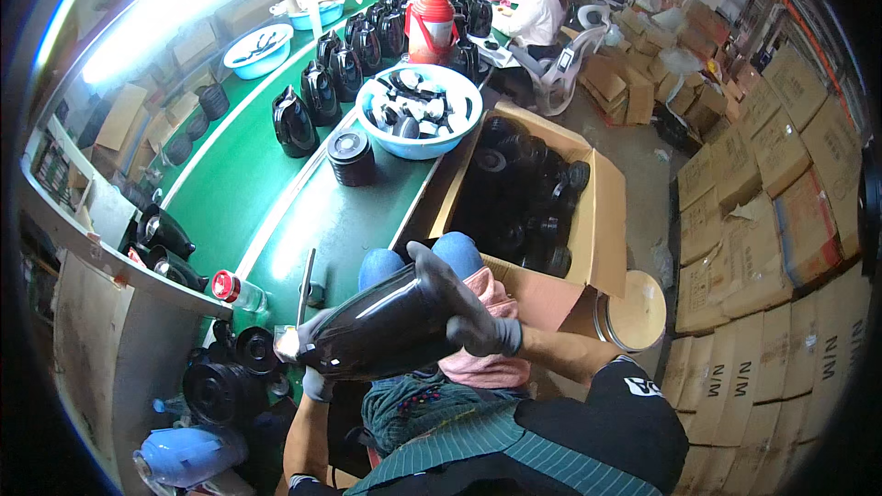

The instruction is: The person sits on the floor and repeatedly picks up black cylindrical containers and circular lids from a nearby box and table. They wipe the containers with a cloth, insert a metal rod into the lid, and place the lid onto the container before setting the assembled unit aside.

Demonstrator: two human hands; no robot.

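Across my lap lies a glossy black tapered jug body (375, 329), tilted, its wide end up to the right. My right hand (464, 308), in a grey glove, is closed round that wide end. My left hand (318, 384), gloved too, grips the narrow end from beneath; the jug hides part of its fingers. At that end shows a small shiny pale piece (288, 343), too bright to make out. Just beyond it a thin metal rod (306, 285) stands up at the green belt's edge. A clear jar with a red lid (226, 286) is close by.
Black jugs (294, 122) line the green conveyor belt (230, 161), beside stacked black lids (351, 158) and a blue basin (404, 146) of parts. An open carton (608, 211) of black parts stands at my right. Stacked boxes (735, 312) rise beyond. Another person (537, 14) sits farther up the belt.
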